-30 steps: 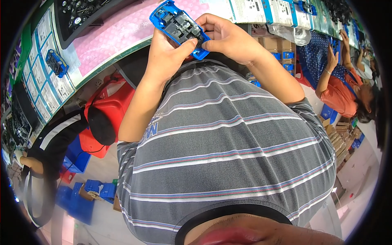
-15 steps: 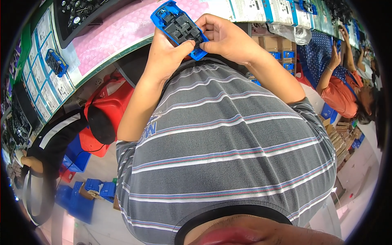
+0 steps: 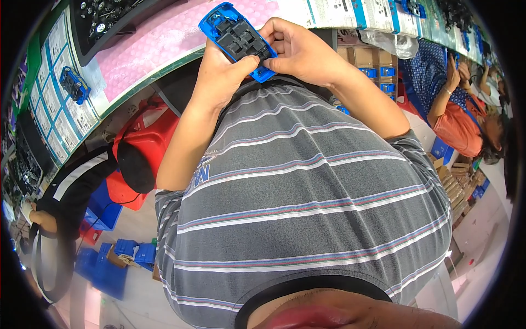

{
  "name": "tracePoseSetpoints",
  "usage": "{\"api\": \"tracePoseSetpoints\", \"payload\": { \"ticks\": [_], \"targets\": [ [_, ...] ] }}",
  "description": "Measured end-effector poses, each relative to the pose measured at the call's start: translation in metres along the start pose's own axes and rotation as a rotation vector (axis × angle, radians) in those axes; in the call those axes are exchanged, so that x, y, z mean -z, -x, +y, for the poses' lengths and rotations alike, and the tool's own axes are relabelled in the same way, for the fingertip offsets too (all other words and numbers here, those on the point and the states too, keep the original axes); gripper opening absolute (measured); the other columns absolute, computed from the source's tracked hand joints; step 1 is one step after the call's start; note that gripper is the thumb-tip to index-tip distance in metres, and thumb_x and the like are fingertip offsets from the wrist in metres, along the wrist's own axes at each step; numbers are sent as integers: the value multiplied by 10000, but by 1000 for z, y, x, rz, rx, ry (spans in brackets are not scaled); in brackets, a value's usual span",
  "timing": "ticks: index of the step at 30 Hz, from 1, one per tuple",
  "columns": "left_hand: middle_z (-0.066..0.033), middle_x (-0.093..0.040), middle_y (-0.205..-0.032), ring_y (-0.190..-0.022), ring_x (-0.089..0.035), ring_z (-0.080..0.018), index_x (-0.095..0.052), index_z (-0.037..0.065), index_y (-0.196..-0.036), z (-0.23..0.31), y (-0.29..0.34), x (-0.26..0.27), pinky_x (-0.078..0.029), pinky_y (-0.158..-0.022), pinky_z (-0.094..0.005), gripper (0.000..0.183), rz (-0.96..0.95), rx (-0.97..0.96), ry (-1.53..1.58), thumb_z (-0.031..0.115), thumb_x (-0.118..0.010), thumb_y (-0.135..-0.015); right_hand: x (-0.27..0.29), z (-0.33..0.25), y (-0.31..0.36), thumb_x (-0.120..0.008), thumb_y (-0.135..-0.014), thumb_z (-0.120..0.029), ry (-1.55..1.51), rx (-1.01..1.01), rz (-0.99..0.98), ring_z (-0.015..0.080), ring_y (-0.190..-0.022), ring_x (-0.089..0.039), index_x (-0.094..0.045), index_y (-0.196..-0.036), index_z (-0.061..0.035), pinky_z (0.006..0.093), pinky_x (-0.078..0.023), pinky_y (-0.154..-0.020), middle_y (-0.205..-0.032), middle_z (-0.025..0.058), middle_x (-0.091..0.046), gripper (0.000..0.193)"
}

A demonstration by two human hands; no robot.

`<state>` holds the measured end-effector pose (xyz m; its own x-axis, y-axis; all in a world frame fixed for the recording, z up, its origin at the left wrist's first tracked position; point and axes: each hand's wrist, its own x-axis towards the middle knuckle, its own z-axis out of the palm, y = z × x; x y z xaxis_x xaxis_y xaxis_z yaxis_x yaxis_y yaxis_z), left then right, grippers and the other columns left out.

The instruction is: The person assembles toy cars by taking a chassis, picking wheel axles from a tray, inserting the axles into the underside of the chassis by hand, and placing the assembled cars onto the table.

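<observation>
A blue toy car body (image 3: 239,40) with a black seat interior showing is held up between my hands, over the near edge of the bench. My left hand (image 3: 223,70) grips it from the left and below, the thumb pressed on the black interior near its lower end. On the other side my right hand (image 3: 287,48) pinches the car's lower right side, with the thumb at the edge and the fingers curled. What lies under the car and beneath the fingertips is hidden.
Pink bubble wrap (image 3: 148,66) covers the bench. A black tray (image 3: 118,27) of small wheels stands at the upper left, and a second blue toy car (image 3: 74,85) lies on printed sheets. A red stool (image 3: 148,142) is below. Co-workers sit at both sides, one in orange (image 3: 460,129).
The toy car and both hands have shifted very slightly left. My grip looks the same. At the right, the co-worker in orange has moved their hands.
</observation>
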<state>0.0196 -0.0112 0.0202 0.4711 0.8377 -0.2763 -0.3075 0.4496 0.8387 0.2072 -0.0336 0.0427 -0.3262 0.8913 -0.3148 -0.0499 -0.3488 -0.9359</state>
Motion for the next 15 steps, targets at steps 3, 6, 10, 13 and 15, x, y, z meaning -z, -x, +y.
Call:
{"api": "tracePoseSetpoints", "payload": {
  "ticks": [3,6,10,13,15],
  "targets": [
    [-85,-632,-1076,-980,-645,-160,-451,17,-1215,2,-1,2,-545,-852,-328,505,-21,29,-63,-52,-643,-752,3,2,-2,-630,-777,87,59,34,-23,153,-907,-634,-539,-1079,9,292,-539,-797,-980,96,-621,324],
    [-70,-633,-1054,-964,-639,-142,-473,23,-1187,2,-2,2,-541,-836,-312,485,-6,26,-117,-58,-642,-739,5,7,-2,-619,-791,82,41,40,-45,155,-908,-647,-540,-1094,12,299,-545,-782,-993,96,-627,321],
    [-34,-633,-978,-903,-627,-116,-531,30,-1092,6,-3,-1,-530,-801,-291,399,34,2,-129,-73,-627,-718,-8,-7,6,-566,-854,54,245,71,33,164,-895,-676,-556,-1158,40,301,-543,-778,-983,126,-671,304],
    [-20,-628,-947,-879,-622,-110,-546,33,-1060,7,-3,-2,-529,-785,-288,370,56,-33,-113,-77,-620,-715,-12,-11,6,-526,-898,50,511,91,86,151,-873,-684,-543,-1184,72,290,-540,-774,-944,134,-691,287],
    [-18,-624,-942,-875,-620,-110,-544,35,-1063,5,-3,-2,-529,-781,-289,372,54,-34,-125,-77,-620,-716,-12,-8,6,-523,-888,62,471,84,87,145,-896,-679,-536,-1187,72,282,-538,-789,-962,139,-687,299]
  ]
}}
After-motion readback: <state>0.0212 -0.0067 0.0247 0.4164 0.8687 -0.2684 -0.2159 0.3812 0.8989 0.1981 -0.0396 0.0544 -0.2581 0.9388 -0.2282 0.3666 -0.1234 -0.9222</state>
